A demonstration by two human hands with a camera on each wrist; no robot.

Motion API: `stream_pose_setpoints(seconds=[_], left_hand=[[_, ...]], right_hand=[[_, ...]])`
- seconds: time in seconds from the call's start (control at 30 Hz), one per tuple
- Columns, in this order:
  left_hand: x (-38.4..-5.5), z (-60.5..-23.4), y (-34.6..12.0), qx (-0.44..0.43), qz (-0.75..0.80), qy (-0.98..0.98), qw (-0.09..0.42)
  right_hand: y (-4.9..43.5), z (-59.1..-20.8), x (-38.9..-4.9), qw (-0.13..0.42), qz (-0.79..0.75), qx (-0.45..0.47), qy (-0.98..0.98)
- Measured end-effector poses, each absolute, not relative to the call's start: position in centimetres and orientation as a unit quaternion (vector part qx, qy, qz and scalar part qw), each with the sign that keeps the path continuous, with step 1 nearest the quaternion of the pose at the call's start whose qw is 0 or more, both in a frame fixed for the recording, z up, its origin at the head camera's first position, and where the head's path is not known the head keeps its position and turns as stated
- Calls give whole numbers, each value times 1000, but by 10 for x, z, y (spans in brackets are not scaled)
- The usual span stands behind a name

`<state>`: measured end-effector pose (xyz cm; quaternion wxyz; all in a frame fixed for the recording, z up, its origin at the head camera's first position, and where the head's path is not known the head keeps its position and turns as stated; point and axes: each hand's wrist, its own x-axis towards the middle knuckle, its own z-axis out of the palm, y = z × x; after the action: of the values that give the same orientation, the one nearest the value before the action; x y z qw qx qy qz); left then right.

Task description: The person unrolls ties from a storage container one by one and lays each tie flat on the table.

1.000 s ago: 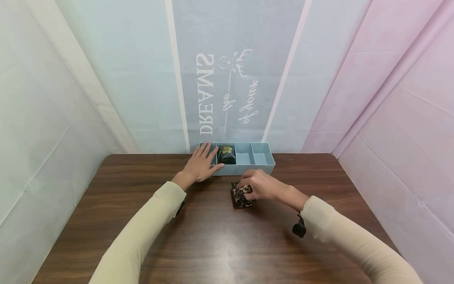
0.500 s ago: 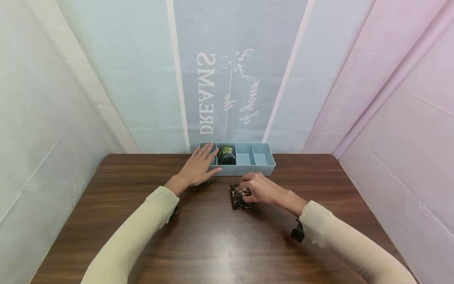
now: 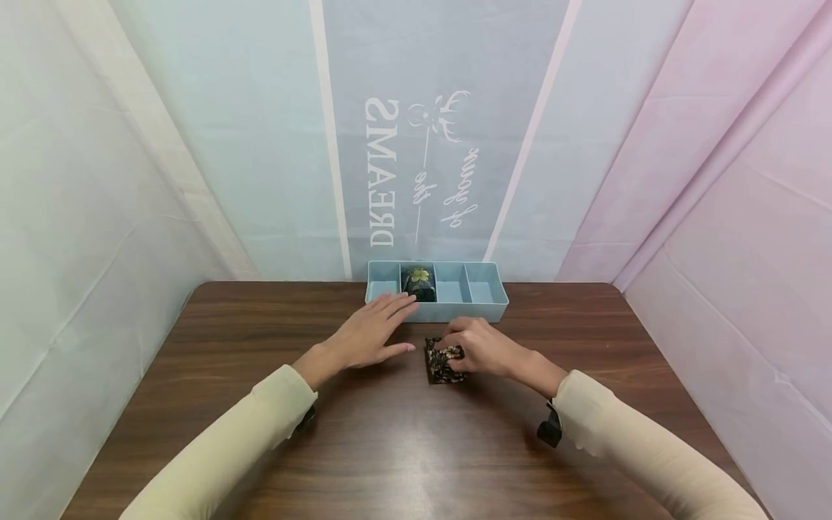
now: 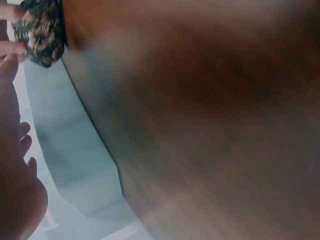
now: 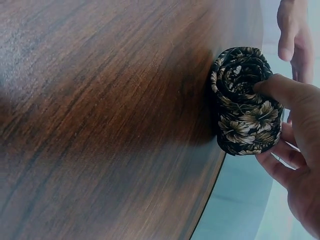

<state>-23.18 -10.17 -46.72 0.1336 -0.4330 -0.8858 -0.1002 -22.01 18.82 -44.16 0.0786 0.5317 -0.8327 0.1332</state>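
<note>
Right hand (image 3: 484, 347) pinches rolled black-and-cream floral cloth (image 5: 245, 127), well inside side edges of brown wood-grain worktop (image 3: 403, 440); left hand (image 3: 365, 336), fingers straight, just beside light-blue four-compartment box (image 3: 461, 312) along far edge

The rolled cloth (image 5: 247, 125), black with cream flowers and its spiral showing at one end, sat on the table (image 3: 403, 448) near the light-blue four-compartment box (image 3: 461, 312).
</note>
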Motion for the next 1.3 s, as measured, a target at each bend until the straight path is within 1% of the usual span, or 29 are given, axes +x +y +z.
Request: stream_pose_setpoints(seconds=[0.1, 0.2, 0.3, 0.43, 0.57, 0.63, 0.93, 1.3], left_hand=[[-225, -471, -98, -446, -118, -876, 140], [-218, -474, -92, -441, -145, -877, 123], [-211, -476, -87, -417, -169, -889, 81], [-204, -477, -78, -378, -192, -906, 10], [-201, -478, -70, -361, -212, -908, -26], [-201, -479, -66, -359, -220, -907, -27], [-202, -484, -56, -358, -245, -901, -3], [-199, -488, -65, -359, -252, -898, -16]], right_hand=[[189, -442, -220, 82, 132, 528, -835], [189, -444, -220, 88, 134, 526, -835], [188, -446, -219, 92, 140, 525, -834], [188, -449, -218, 91, 144, 524, -834], [188, -450, -217, 93, 142, 521, -837], [188, -450, -218, 96, 143, 520, -836], [189, -451, -219, 107, 147, 522, -833], [195, -454, -220, 118, 149, 526, -829]])
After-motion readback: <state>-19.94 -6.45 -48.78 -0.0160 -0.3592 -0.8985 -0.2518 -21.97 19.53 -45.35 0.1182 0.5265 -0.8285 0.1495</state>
